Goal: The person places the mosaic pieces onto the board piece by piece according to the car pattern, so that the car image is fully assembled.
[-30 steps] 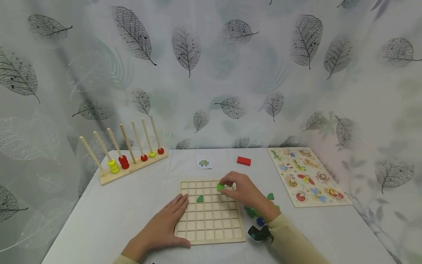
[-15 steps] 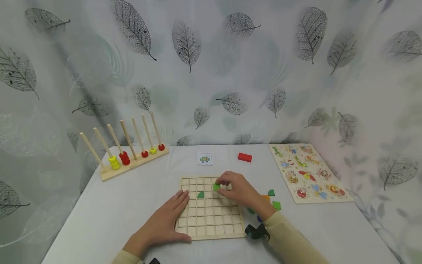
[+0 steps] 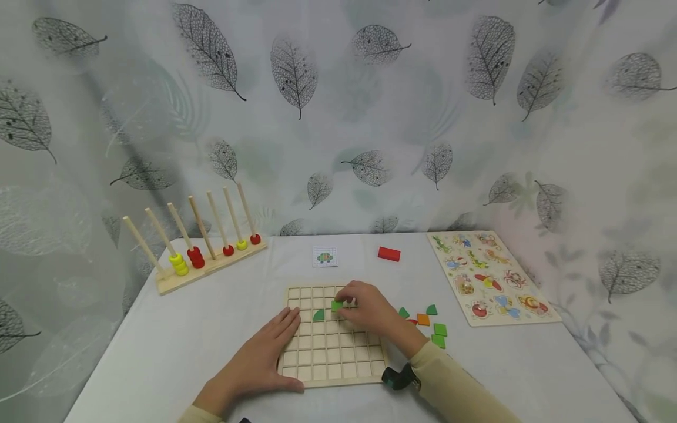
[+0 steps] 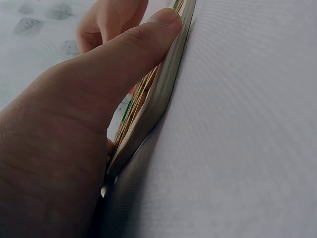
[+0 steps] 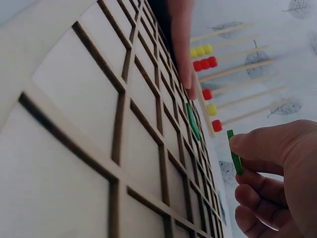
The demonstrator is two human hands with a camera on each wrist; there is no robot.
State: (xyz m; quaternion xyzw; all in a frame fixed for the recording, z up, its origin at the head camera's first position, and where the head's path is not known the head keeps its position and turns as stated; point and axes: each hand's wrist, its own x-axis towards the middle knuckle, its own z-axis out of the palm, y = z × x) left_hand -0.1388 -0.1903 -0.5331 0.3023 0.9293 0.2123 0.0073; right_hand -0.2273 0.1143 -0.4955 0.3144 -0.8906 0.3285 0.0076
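Your left hand (image 3: 254, 367) lies flat, fingers straight, on the near left corner of the grid board (image 3: 332, 364), steadying it. Your right hand (image 3: 370, 311) pinches a light green tile (image 3: 337, 305) over the board's far rows, right of the seated dark green piece (image 3: 318, 315). Placing seems underway; next, square it over one cell. Only the right wrist view shows the tile (image 5: 234, 151) clear of the board.
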